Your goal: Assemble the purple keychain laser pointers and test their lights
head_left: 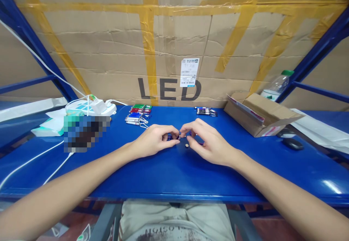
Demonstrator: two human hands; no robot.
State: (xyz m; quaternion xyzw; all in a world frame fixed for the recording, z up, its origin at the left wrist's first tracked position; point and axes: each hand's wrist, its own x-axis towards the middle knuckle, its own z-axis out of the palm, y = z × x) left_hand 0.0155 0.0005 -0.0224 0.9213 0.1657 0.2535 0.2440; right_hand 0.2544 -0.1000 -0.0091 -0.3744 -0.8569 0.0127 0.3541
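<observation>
My left hand (154, 141) is closed in a pinch around a small blue metallic tube (170, 137), whose end points right. Fingers of my right hand (208, 141) curl at that end, bent close together. Whatever they grip is too small and covered to make out. On the tabletop just below the right fingertips lies a small round disc-like piece (187, 146). Another bit of blue (192, 133) shows behind the right fingers, mostly hidden.
Green, red, blue and silver pen-like tubes with cords (137, 114) lie back left on the blue table (174, 179). More dark tubes (205, 111) lie back right. Right stand an open carton (256, 115), bottle (279, 84) and black mouse (292, 143). Left are a power strip (81, 107) and cables.
</observation>
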